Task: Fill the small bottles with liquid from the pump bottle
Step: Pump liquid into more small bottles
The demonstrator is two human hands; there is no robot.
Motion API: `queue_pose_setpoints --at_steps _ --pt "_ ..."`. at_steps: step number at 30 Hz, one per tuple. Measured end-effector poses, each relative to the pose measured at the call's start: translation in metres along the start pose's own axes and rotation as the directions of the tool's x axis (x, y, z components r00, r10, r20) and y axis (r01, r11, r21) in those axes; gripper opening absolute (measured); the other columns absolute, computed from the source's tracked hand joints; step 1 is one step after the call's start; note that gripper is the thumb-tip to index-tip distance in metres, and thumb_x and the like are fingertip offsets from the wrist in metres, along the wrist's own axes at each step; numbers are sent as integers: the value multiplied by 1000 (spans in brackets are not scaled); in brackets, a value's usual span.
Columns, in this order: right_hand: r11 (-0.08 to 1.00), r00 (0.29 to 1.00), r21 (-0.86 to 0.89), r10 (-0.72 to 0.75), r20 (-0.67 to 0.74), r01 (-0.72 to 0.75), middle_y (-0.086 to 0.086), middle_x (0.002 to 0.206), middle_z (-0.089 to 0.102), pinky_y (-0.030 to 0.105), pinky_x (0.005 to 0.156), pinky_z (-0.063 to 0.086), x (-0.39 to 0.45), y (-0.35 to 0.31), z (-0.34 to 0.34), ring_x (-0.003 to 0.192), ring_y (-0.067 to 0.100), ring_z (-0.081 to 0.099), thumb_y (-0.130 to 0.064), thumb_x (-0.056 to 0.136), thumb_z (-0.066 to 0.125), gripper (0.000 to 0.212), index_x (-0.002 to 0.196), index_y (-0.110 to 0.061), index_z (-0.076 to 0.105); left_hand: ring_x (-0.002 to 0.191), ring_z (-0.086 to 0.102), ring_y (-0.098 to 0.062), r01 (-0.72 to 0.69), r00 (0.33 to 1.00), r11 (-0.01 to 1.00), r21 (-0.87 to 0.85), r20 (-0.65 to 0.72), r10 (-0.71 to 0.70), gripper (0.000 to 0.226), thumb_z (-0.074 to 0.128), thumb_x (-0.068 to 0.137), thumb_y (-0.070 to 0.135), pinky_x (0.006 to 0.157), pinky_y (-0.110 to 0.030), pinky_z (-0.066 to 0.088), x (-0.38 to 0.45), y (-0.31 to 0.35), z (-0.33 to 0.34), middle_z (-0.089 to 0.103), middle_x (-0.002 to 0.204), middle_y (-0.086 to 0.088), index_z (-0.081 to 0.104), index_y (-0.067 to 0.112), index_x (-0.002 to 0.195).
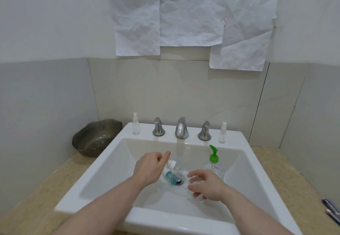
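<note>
Over the sink [103, 170] basin, my left hand [147, 168] pinches a white cap [171, 163], right hand [207, 186] curls round a clear bottle [193, 180], pump bottle [214, 165] just beside.

Left hand [149, 168] grips small bottle [170, 172] over sink [103, 172] drain; right hand [207, 185] at its 4 o'clock holds clear bottle [193, 181]; pump bottle [214, 165] at 2 o'clock.
</note>
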State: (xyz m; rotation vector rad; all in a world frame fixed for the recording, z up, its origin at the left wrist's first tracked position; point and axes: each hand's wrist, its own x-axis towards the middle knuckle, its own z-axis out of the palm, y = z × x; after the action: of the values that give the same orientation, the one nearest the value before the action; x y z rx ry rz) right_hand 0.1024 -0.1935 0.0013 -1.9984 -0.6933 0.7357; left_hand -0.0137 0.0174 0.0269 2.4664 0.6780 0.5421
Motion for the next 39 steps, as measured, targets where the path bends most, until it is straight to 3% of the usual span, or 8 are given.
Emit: queue_pose_setpoints --at_steps 7,14,18,24,28,31,34,39 --pt "1000 1000 -27 -6 -9 6 0 124 65 18 48 46 2 1 1 57 10 68 -18 91 78 34 123 -24 65 52 33 -21 160 986 987 -1 47 -160 66 43 97 64 54 -33 26 3 -1 -1 29 48 4 22 18 54" --pt "997 999 -69 -49 -24 47 0 121 64 18 59 55 6 7 0 50 9 63 -13 91 78 38 125 -20 66 64 57 -25 286 937 958 33 202 -286 63 36 81 70 66 -35 46 11 -13 4 62 66 -3 54 13 61" --pt "997 999 -71 -41 -26 39 -2 117 63 27 71 61 8 11 -2 51 11 63 -13 89 79 39 124 -20 66 69 66 -21 167 962 983 79 206 -180 71 35 93 74 79 -37 55 7 -17 4 69 68 1 64 15 67" --pt "998 999 -57 -13 -45 10 0 123 62 14 47 45 6 8 -4 52 12 65 -16 92 76 39 129 -18 63 65 59 -10 -38 950 961 -276 287 120 17 52 100 44 63 -23 49 0 -10 1 63 107 5 59 37 113" --pt "999 1000 -38 4 -27 -5 -1 123 62 17 46 44 6 7 -3 55 14 69 -19 92 76 38 128 -21 63 73 54 -9 -72 961 981 -182 251 117 15 51 95 46 78 -37 48 2 -13 3 60 91 8 57 33 100" --pt "999 999 -38 26 -22 -27 -3 124 62 18 48 45 3 6 -3 56 12 69 -20 92 75 36 126 -23 62 66 49 -17 15 996 992 -123 85 -5 43 46 99 56 68 -42 44 5 -12 1 52 70 6 46 20 76" --pt "999 999 -38 37 -12 -37 -5 125 62 19 50 47 2 4 -3 57 12 70 -21 93 74 34 124 -24 61 69 53 -19 118 993 993 7 -18 -118 46 45 98 59 61 -35 37 7 -19 -2 54 71 5 43 20 73" --pt "998 998 7 66 14 -66 -2 122 61 23 51 49 -4 -2 -1 55 15 69 -22 96 67 30 121 -19 52 94 58 -20 149 947 946 289 235 -221 24 56 87 43 75 -33 43 9 -35 0 61 105 4 48 24 101"
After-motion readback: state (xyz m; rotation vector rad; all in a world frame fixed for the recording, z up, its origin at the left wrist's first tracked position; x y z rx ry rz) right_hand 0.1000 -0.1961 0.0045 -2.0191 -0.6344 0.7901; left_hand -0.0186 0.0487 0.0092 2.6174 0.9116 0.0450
